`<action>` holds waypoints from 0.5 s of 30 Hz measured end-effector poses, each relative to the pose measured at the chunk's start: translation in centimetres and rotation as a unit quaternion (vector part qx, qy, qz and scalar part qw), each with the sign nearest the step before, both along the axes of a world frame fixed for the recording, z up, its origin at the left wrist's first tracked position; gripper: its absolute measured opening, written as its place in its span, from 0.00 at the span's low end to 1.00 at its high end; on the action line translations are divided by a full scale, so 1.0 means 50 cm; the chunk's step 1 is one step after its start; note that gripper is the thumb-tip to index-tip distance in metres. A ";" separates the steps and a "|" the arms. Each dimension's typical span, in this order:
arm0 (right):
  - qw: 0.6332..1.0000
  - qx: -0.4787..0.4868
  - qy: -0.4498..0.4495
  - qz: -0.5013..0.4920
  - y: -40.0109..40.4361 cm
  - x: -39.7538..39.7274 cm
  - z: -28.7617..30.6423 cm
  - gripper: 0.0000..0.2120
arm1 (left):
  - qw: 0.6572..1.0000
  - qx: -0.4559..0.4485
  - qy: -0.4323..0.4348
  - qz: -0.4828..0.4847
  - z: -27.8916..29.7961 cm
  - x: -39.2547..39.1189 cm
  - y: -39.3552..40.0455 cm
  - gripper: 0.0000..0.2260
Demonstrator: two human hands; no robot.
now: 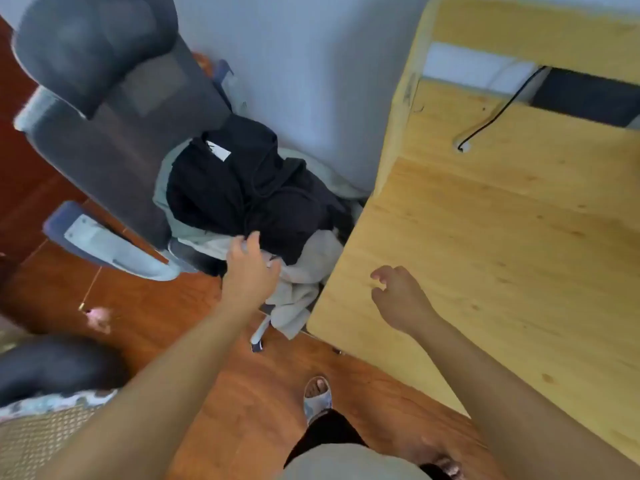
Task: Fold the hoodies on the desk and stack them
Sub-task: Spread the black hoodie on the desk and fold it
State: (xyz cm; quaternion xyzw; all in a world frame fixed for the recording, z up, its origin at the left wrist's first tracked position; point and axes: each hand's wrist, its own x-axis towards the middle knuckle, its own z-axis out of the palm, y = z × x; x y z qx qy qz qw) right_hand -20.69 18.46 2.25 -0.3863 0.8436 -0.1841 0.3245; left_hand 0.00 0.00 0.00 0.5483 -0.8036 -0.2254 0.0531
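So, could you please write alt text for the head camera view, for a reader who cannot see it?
A person's left hand reaches to a heap of hoodies on an office chair, touching the black hoodie lying atop pale ones. The right hand hovers, fingers loosely curled, over the bare wooden desk beside the chair.
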 end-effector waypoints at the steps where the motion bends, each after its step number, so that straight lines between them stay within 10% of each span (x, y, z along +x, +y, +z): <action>1: 1.000 0.004 0.004 -0.003 -0.024 0.007 -0.002 0.17 | 0.998 -0.054 0.005 0.014 0.002 0.005 -0.065 0.37; 6: 0.999 0.028 0.019 -0.039 -0.072 0.027 0.002 0.17 | 0.986 -0.129 -0.101 0.034 0.026 0.024 -0.317 0.50; 9: 0.997 0.043 0.025 -0.056 -0.072 0.029 0.013 0.16 | 0.985 -0.118 -0.111 0.052 0.019 0.022 -0.384 0.32; 15: 0.995 0.031 0.012 -0.094 -0.054 0.022 0.034 0.15 | 0.977 -0.138 0.154 0.057 0.085 -0.015 -0.341 0.11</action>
